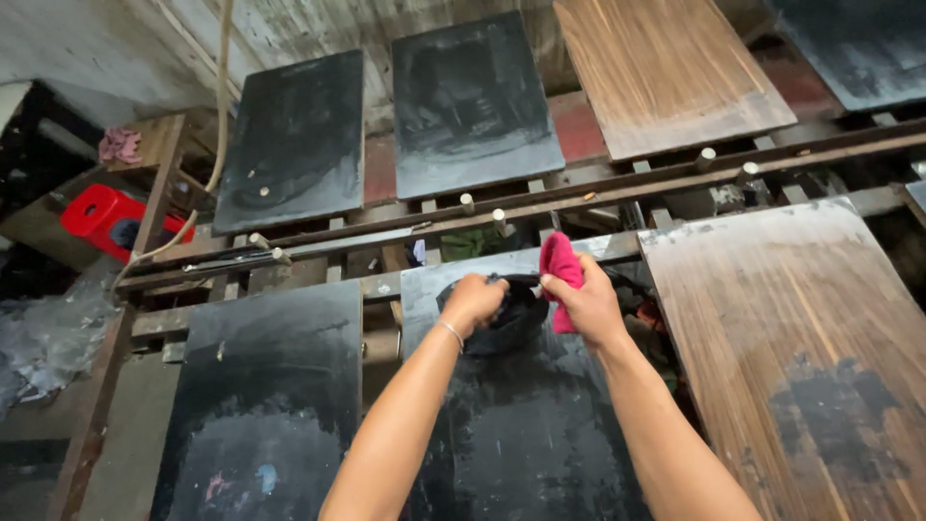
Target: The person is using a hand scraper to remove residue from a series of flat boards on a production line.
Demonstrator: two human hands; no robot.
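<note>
My left hand (pixel 472 300) grips the top edge of a black garment (pixel 509 328) that lies on the black ink-stained board (pixel 526 425) in front of me. My right hand (pixel 585 304) pinches the same garment's edge and also holds a pink rag (pixel 560 270) bunched against the palm. Both hands sit close together near the board's far end. A thin bracelet circles my left wrist.
More flat boards lie in two rows: black ones (pixel 265 405) (pixel 292 140) (pixel 470 101) and wood-grain ones (pixel 805 347) (pixel 666 68). A metal rail (pixel 627 188) runs between the rows. A red plastic stool (pixel 111 220) stands at the left, with a hose (pixel 220 125) hanging beside it.
</note>
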